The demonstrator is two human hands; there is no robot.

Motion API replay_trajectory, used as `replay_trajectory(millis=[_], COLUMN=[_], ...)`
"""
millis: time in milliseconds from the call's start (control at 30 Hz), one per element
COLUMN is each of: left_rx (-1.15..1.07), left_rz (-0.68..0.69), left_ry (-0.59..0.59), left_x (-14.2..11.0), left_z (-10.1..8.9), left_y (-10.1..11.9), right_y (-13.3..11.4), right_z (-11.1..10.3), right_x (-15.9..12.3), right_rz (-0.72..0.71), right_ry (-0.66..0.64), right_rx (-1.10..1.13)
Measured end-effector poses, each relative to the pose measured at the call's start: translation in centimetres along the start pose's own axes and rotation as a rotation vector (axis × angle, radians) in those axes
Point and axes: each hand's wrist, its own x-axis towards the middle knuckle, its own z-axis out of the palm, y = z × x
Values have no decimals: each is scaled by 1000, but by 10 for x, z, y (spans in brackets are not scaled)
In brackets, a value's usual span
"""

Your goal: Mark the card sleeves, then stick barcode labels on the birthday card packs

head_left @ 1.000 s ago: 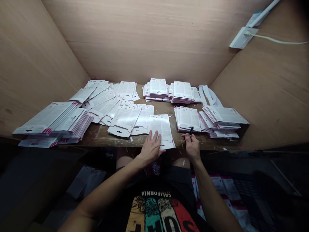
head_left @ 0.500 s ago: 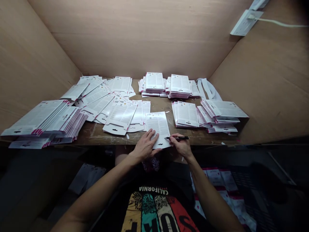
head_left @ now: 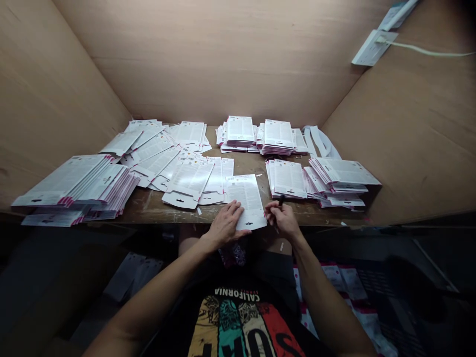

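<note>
Your left hand (head_left: pixel 225 225) lies open and flat, its fingers spread on the lower left of a single printed card (head_left: pixel 247 201). Your right hand (head_left: pixel 283 220) is closed around a black pen (head_left: pixel 281 200), which stands nearly upright with its tip hidden by your fingers. The card lies apart from the piles at the near edge of the tabletop (head_left: pixel 148 212), with its hang-hole tab toward you. This position appears to keep it within easy reach of both hands, while the flat left palm likely stops it from sliding. The right hand sits just beside the card's right edge; you cannot tell whether it touches the card. To the left, a fanned group of cards (head_left: pixel 189 178) overlaps, and a thick stack (head_left: pixel 70 181) rests at the far left. Two stacks (head_left: pixel 240 130) stand at the rear, and more stacks (head_left: pixel 286 178) lie to the right. Sorting them this way seems to leave a bare lane of tabletop in front of you for handling one card at a time. A cardboard wall (head_left: pixel 208 59) encloses the rear of the work area, and a wall socket (head_left: pixel 372 47) is mounted at the upper right.
</note>
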Motion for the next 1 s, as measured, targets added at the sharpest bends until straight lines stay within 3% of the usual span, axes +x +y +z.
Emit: replay_trajectory(millis=[200,500,600,700,733,767,833,900,1000], left_rx=[-24,-24,-32,-41,-43,-45,-48,-47,-51], left_rz=[-12,3,3,-9,-14,-16,-1,29,50], left_ry=[40,57,55,60,59,53,35,16,12], left_x=[-1,-4,-3,-3,-4,-4,-6,-7,-7], left_z=[6,8,6,5,4,3,1,-1,-4], left_y=[1,-2,-2,-1,-1,-1,-2,-3,-5], right_y=[-11,-28,-38,-51,-55,-58,-59,-55,-42], right_z=[14,15,18,12,7,1,-10,-17,-16], right_x=[1,16,27,34,34,32,25,15,6], right_rz=[-295,-486,-533,-502,-464,-421,-357,-366,-429], right_ry=[-207,-551,-589,-421,-420,-477,-711,-807,-623], right_rx=[-730,-1162,-1139,-796,-651,-522,-392,-465,-738])
